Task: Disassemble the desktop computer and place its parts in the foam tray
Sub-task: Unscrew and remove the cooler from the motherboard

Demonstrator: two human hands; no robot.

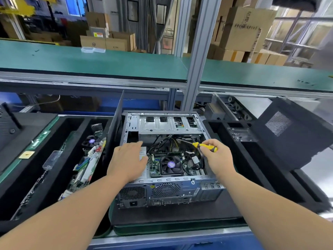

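Note:
An open desktop computer case (pixel 167 190) lies on its side in the middle of the bench, rear panel toward me. Inside I see the motherboard with a CPU fan (pixel 170 165), loose cables (pixel 162 143) and a metal drive cage (pixel 169 125). My left hand (pixel 128 159) rests flat on the power supply (pixel 143 154) at the case's left side. My right hand (pixel 219 157) grips a yellow-and-black screwdriver (pixel 205 146), its tip pointing left over the cables. A black foam tray (pixel 59 139) on the left holds a motherboard (pixel 88 159) and other parts.
A second black foam tray (pixel 243 159) stands to the right, holding a small metal bracket (pixel 241 135). A black side panel with a mesh vent (pixel 292 132) leans at the far right. Another dark panel (pixel 115 123) stands upright between the left tray and the case. A green shelf (pixel 108 60) runs behind.

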